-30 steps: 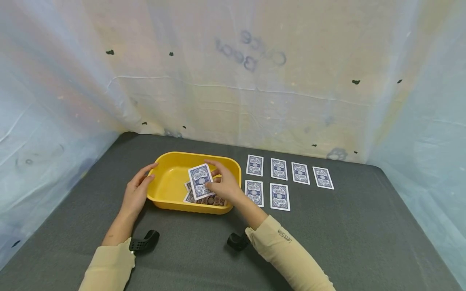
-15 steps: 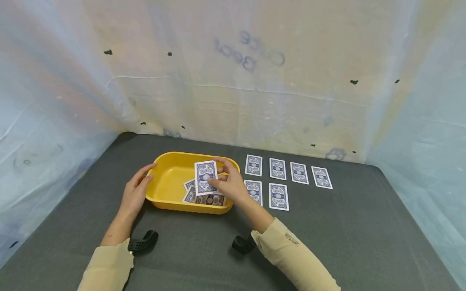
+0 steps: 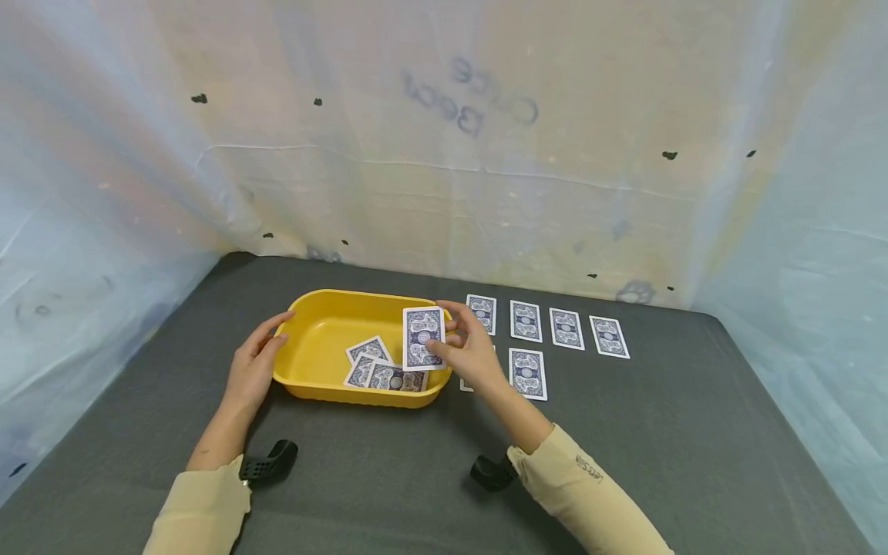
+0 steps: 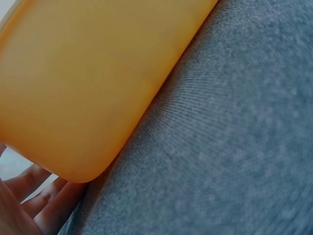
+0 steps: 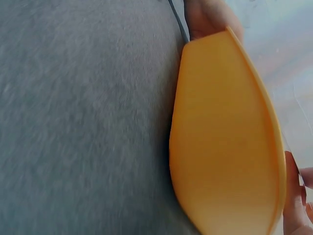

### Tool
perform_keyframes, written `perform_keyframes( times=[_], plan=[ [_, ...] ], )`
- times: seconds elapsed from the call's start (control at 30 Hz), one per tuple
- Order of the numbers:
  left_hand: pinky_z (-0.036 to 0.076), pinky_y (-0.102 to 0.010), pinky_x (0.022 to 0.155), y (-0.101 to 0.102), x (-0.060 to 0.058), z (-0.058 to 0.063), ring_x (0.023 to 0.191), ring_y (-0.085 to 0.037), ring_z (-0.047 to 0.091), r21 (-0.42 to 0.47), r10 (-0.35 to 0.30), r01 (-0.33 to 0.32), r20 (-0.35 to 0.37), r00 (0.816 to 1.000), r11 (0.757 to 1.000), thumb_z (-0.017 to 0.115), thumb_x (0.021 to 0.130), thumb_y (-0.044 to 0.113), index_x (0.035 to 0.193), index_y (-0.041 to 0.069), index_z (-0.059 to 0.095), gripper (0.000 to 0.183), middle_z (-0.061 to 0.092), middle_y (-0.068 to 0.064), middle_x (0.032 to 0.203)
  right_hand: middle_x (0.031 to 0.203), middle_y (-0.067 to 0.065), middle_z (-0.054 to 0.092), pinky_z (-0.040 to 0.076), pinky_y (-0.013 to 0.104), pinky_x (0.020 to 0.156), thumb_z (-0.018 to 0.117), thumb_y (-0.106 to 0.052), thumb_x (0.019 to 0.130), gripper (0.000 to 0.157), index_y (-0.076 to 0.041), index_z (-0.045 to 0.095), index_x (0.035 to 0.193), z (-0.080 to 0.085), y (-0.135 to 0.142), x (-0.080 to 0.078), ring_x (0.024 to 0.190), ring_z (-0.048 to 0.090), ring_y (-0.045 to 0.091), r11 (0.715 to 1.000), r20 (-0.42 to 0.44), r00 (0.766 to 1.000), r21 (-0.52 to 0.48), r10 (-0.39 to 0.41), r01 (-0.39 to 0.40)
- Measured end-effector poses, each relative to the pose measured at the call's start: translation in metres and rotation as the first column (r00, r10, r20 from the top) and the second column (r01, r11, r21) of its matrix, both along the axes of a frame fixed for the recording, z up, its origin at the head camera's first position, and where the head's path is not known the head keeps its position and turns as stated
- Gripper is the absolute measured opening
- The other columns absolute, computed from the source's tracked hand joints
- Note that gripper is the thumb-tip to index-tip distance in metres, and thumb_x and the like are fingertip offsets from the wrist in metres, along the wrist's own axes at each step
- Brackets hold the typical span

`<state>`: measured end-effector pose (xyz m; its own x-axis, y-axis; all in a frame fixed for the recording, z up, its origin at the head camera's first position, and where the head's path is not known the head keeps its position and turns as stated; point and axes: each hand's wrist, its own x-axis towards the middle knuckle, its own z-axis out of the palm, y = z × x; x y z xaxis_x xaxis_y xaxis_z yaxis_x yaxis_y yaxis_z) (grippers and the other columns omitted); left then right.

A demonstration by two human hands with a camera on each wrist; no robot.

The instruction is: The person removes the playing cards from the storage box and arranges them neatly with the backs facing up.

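My left hand holds the left end of a shallow yellow tub, thumb and forefinger at the rim. Its other fingers lie against the outer wall in the left wrist view. With my right hand I pinch a playing card, blue patterned back showing, thumb across its front. That card stands tilted up at the tub's right end, overlapping the rim in the head view. Several more cards lie loosely overlapped on the tub floor, backs up.
Several face-down cards lie on the dark grey cloth to the right: a back row with a card, and a front row with another card. My right hand partly covers the nearest ones. A pale plastic curtain closes off the back and sides.
My right hand has carried the card rightward from the tub's middle to its right end, uncovering more of the cards in the tub. My left hand stays on the rim.
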<state>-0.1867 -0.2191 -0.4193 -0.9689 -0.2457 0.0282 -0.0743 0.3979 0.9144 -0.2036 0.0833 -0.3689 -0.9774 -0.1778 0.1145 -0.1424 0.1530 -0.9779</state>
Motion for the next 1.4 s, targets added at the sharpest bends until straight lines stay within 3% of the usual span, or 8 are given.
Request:
perform_keyframes(
  times=[0.23, 0.53, 0.8, 1.17, 1.4],
  plan=[
    [0.038, -0.018, 0.08, 0.0, 0.001, 0.001, 0.107, -0.02, 0.047, 0.004, 0.004, -0.004, 0.005, 1.0, 1.0, 0.037, 0.103, 0.036, 0.145, 0.024, 0.043, 0.044, 0.049, -0.015, 0.135, 0.097, 0.015, 0.057, 0.048, 0.02, 0.059, 0.069, 0.006, 0.079, 0.062, -0.008, 0.049, 0.136, 0.0, 0.022, -0.003, 0.068, 0.059, 0.006, 0.998, 0.022, 0.997, -0.007, -0.07, 0.07],
    [0.038, -0.018, 0.079, -0.001, 0.0, 0.002, 0.105, -0.018, 0.047, 0.003, 0.007, -0.007, 0.008, 1.0, 1.0, 0.037, 0.103, 0.036, 0.145, 0.025, 0.044, 0.044, 0.05, -0.014, 0.134, 0.094, 0.01, 0.051, 0.039, 0.02, 0.057, 0.07, 0.003, 0.08, 0.061, -0.009, 0.049, 0.137, -0.004, 0.048, -0.003, 0.062, 0.046, 0.006, 0.987, 0.012, 0.991, 0.089, -0.135, 0.134],
    [0.038, -0.018, 0.079, -0.002, 0.001, 0.0, 0.103, -0.018, 0.046, 0.001, 0.002, -0.002, -0.008, 1.0, 1.0, 0.037, 0.103, 0.035, 0.145, 0.023, 0.043, 0.044, 0.049, -0.013, 0.134, 0.093, 0.006, 0.047, 0.038, 0.021, 0.055, 0.069, 0.0, 0.081, 0.062, -0.009, 0.047, 0.138, -0.008, 0.073, -0.003, 0.062, 0.043, 0.004, 0.975, 0.041, 0.983, 0.139, -0.18, 0.172],
    [0.037, -0.018, 0.079, 0.0, 0.0, -0.001, 0.103, -0.017, 0.046, 0.007, 0.012, -0.012, -0.006, 1.0, 1.0, 0.036, 0.103, 0.036, 0.145, 0.024, 0.044, 0.044, 0.048, -0.012, 0.134, 0.097, 0.007, 0.047, 0.039, 0.021, 0.057, 0.068, 0.0, 0.082, 0.063, -0.008, 0.045, 0.14, -0.018, 0.11, 0.003, 0.061, 0.044, 0.001, 0.963, 0.08, 0.971, 0.173, -0.225, 0.209],
    [0.037, -0.017, 0.079, 0.001, 0.0, 0.001, 0.102, -0.015, 0.046, 0.005, 0.009, -0.009, 0.002, 1.0, 1.0, 0.036, 0.103, 0.037, 0.145, 0.024, 0.043, 0.044, 0.047, -0.012, 0.137, 0.096, 0.005, 0.051, 0.044, 0.021, 0.062, 0.069, -0.003, 0.083, 0.065, -0.007, 0.042, 0.142, -0.02, 0.133, 0.006, 0.067, 0.053, -0.001, 0.943, 0.099, 0.96, 0.236, -0.263, 0.234]
  ],
)
